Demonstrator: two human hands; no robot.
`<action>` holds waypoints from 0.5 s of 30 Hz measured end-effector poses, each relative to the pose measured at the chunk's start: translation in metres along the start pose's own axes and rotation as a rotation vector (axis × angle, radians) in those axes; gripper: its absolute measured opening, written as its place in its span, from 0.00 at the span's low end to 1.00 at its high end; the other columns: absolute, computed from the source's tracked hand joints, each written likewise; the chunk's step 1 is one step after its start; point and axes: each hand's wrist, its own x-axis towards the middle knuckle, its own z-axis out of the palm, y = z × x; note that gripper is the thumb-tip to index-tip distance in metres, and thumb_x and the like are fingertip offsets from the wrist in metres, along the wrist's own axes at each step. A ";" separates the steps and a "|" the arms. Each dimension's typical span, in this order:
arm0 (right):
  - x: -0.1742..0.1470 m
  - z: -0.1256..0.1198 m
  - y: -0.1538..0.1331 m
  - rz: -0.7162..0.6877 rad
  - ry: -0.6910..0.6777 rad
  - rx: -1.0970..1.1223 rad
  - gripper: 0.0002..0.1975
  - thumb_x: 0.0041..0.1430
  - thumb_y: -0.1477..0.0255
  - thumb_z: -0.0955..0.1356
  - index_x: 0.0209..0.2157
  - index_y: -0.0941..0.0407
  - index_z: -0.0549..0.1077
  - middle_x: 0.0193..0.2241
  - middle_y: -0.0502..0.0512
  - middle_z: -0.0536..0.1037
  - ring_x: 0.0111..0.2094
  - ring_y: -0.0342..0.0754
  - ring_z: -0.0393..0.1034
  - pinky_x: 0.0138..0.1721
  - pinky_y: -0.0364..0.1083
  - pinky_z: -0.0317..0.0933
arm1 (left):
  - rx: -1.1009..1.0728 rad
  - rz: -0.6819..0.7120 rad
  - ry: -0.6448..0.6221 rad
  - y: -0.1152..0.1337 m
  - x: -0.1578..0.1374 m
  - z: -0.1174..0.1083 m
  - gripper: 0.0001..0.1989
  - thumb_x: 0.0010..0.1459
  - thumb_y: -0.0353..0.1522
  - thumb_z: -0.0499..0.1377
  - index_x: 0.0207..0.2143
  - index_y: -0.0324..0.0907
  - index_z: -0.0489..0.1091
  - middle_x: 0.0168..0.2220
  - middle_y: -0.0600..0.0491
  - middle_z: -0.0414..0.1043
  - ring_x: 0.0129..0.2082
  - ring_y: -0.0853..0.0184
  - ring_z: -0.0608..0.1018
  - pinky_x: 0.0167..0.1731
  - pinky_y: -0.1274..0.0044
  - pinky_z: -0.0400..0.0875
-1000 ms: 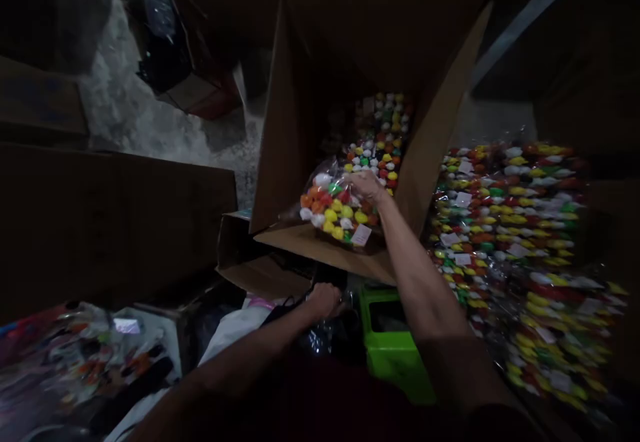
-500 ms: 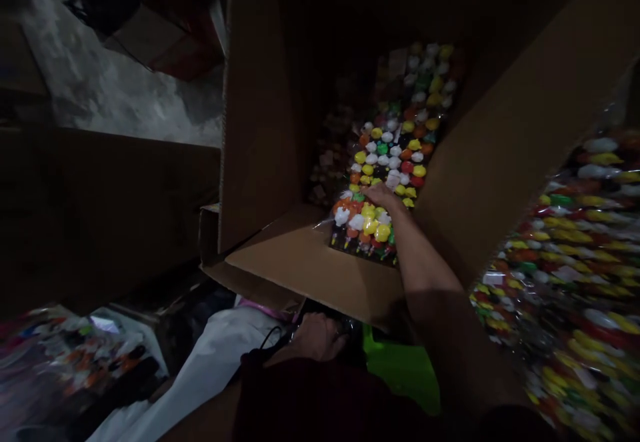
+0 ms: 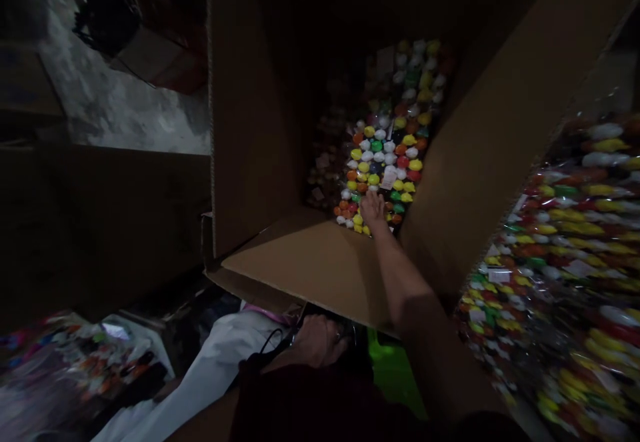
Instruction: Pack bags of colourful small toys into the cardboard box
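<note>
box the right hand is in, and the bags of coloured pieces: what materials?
Box: looks like corrugated cardboard, matte brown, with a folded flap. Bag under the right hand: seemingly thin clear plastic film, glossy, with glints over the colours. Pieces inside: possibly moulded plastic, too small and dim to tell. Stacked bags at right look alike.

box: matt brown cardboard, smooth
packs: glossy clear plastic film over bright plastic pieces
pile, right of box: same shiny film
bin, below box: smooth green plastic
</note>
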 end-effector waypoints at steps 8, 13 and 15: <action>-0.015 -0.002 -0.032 0.015 0.095 0.024 0.22 0.76 0.71 0.53 0.55 0.65 0.72 0.57 0.74 0.72 0.59 0.62 0.62 0.61 0.57 0.52 | -0.007 -0.049 0.005 0.006 0.003 0.002 0.24 0.66 0.44 0.53 0.52 0.43 0.81 0.52 0.37 0.80 0.57 0.45 0.79 0.58 0.59 0.69; -0.031 0.003 -0.039 0.229 -0.064 0.126 0.24 0.73 0.71 0.60 0.65 0.69 0.65 0.65 0.75 0.67 0.64 0.63 0.60 0.66 0.57 0.50 | 0.070 -0.034 -0.025 0.007 0.006 0.008 0.25 0.68 0.44 0.51 0.55 0.45 0.79 0.54 0.41 0.80 0.58 0.48 0.79 0.58 0.62 0.70; -0.032 -0.008 -0.043 0.274 -0.140 0.189 0.28 0.71 0.71 0.63 0.68 0.67 0.63 0.69 0.72 0.63 0.68 0.63 0.57 0.68 0.58 0.49 | 0.140 -0.018 -0.015 0.005 0.006 0.014 0.23 0.68 0.43 0.50 0.55 0.47 0.79 0.53 0.41 0.81 0.56 0.48 0.80 0.53 0.63 0.72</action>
